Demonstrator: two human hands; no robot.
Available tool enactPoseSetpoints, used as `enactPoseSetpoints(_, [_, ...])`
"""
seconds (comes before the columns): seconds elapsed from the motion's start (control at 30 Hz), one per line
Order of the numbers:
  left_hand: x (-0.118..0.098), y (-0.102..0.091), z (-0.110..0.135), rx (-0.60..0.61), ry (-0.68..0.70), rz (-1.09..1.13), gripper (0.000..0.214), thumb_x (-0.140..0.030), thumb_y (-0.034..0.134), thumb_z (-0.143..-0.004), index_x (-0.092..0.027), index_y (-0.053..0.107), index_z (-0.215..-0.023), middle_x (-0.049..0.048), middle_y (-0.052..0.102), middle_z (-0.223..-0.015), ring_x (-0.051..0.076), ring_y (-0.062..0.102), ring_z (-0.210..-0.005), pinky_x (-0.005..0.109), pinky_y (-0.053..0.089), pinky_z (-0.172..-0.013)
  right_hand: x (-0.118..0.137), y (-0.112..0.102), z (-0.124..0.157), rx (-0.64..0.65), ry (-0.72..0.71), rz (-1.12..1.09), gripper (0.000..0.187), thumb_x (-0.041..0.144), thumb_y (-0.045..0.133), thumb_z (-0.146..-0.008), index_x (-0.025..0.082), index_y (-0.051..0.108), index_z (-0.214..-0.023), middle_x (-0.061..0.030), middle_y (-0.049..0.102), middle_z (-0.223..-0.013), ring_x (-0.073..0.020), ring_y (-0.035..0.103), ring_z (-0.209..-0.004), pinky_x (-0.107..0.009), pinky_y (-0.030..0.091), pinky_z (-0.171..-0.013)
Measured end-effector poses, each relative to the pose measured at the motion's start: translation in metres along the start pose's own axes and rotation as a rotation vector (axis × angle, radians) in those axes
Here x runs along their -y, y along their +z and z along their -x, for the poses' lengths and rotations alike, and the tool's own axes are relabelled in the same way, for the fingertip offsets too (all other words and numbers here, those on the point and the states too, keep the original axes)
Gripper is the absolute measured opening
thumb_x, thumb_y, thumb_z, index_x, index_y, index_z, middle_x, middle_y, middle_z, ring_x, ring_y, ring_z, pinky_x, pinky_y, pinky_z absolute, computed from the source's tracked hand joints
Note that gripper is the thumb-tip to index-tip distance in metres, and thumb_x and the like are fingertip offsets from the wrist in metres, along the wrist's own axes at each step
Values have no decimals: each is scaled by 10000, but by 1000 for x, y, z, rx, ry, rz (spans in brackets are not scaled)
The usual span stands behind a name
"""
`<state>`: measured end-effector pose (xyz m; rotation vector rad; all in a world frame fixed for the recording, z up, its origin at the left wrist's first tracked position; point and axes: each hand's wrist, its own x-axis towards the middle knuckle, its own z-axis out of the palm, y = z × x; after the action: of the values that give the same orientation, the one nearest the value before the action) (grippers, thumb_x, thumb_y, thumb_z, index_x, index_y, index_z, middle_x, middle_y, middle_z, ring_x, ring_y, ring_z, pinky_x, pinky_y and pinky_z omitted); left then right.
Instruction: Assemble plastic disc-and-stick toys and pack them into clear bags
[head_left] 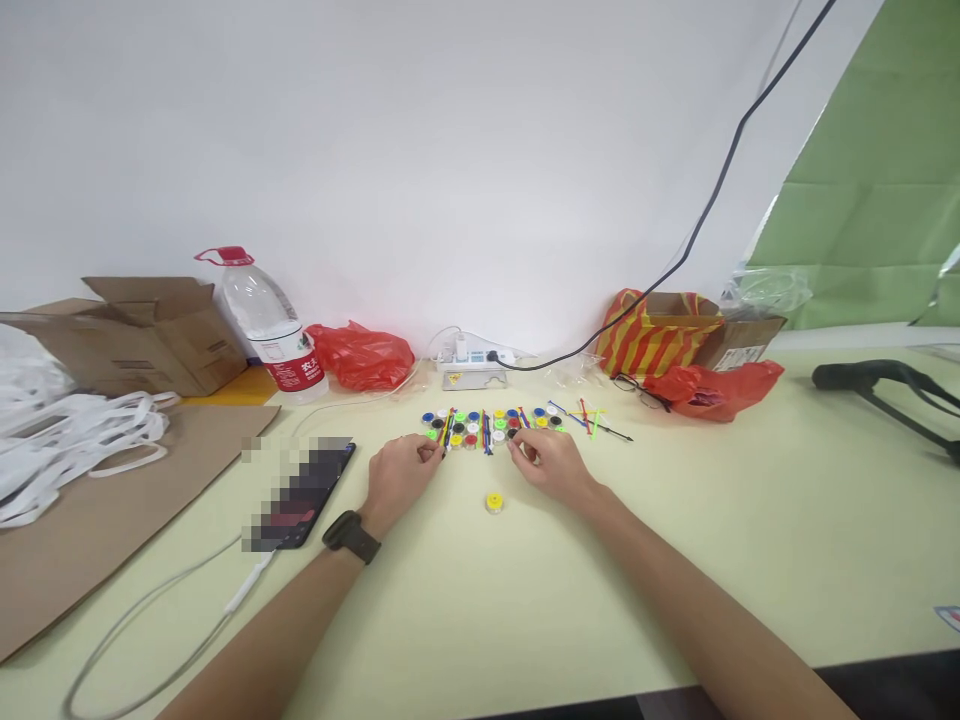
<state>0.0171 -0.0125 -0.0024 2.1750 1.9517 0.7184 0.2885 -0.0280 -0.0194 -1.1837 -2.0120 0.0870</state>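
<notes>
The grip of the left hand [405, 472] and right hand [553, 464] is curled; closure and contents cannot be determined. On the worktop [495, 610], before the power strip [474, 358], grouped discs [474, 416] and sticks [486, 432] appear arranged. Apparently left: loose sticks [592, 413], front-right of the strip; one yellow disc [493, 501], farther in front.

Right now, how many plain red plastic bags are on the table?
2: one red bag right of the large bottle, another red bag in front of the striped bag. More could be hidden inside.
</notes>
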Motion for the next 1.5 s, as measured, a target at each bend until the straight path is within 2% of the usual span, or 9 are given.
enactPoseSetpoints(0.3, [-4, -3, 5, -161, 99, 70, 200, -352, 484, -1009, -238, 645, -976, 28, 710, -920, 212, 649, -829, 316, 411, -682, 1, -5, 0, -6, 49, -65, 128, 272, 562, -955, 212, 663, -905, 16, 597, -631, -145, 523, -581, -275, 377, -623])
enactPoseSetpoints(0.43, [-19, -1, 15, -2, 269, 248, 226, -379, 449, -1040, -234, 606, -968, 10, 673, -882, 183, 603, -734, 312, 431, -682, 13, -11, -4, 28, 200, -432, 357, 418, 458, -1043, 221, 534, -1329, 0, 599, -814, -147, 545, -619, -269, 439, -596])
enactPoseSetpoints(0.5, [-29, 2, 23, 83, 337, 294, 233, -383, 436, -1049, -236, 594, -960, 7, 669, -865, 187, 613, -751, 312, 438, -691, 18, -15, -4, 112, 250, -600, 414, 468, 432, -1054, 243, 475, -1399, -20, 606, -932, -144, 580, -661, -273, 481, -617])
enactPoseSetpoints(0.63, [-43, 4, 36, 189, 434, 337, 210, -337, 434, -1041, -245, 595, -943, 7, 660, -845, 192, 616, -770, 317, 443, -693, 18, -21, 3, 317, 200, -587, 287, 489, 567, -998, 219, 657, -1030, -15, 610, -869, -157, 569, -713, -272, 461, -624])
enactPoseSetpoints(0.73, [-48, 1, 42, 246, 416, 346, 150, -396, 543, -993, -267, 616, -1014, -8, 659, -834, 180, 605, -709, 316, 445, -652, 9, -26, 11, 355, 230, -581, 348, 509, 543, -1005, 207, 618, -851, -2, 557, -774, -156, 497, -681, -268, 399, -586])
enactPoseSetpoints(0.83, [-50, -5, 45, 313, 466, 347, 348, -413, 735, -852, -300, 615, -1158, -17, 700, -896, 195, 641, -764, 325, 482, -696, -3, -30, 16, 274, 355, -607, 353, 534, 541, -996, 213, 571, -852, 14, 493, -752, -153, 450, -668, -267, 363, -581])
enactPoseSetpoints(1.03, [-53, 0, 46, 354, 524, 390, 85, -273, 685, -880, -274, 684, -965, 12, 730, -950, 204, 670, -886, 322, 511, -762, -8, -42, 16, 288, 575, -864, 180, 375, 535, -960, 240, 595, -1062, 57, 335, -693, -135, 303, -579, -262, 275, -533])
enactPoseSetpoints(1.23, [-51, 9, 44, 379, 466, 441, 135, -319, 738, -875, -283, 705, -1001, 1, 725, -950, 189, 642, -847, 314, 496, -752, 7, -57, 14, 561, 534, -964, 141, 346, 640, -915, 239, 636, -1006, 18, 512, -789, -135, 455, -653, -270, 380, -614])
enactPoseSetpoints(1.5, [-56, 5, 43, 392, 478, 387, 143, -346, 717, -900, -266, 708, -1019, 7, 700, -928, 185, 607, -822, 306, 467, -737, 4, -59, 14, 679, 479, -913, 284, 479, 651, -957, 205, 632, -1030, -8, 579, -838, -145, 529, -739, -250, 383, -630])
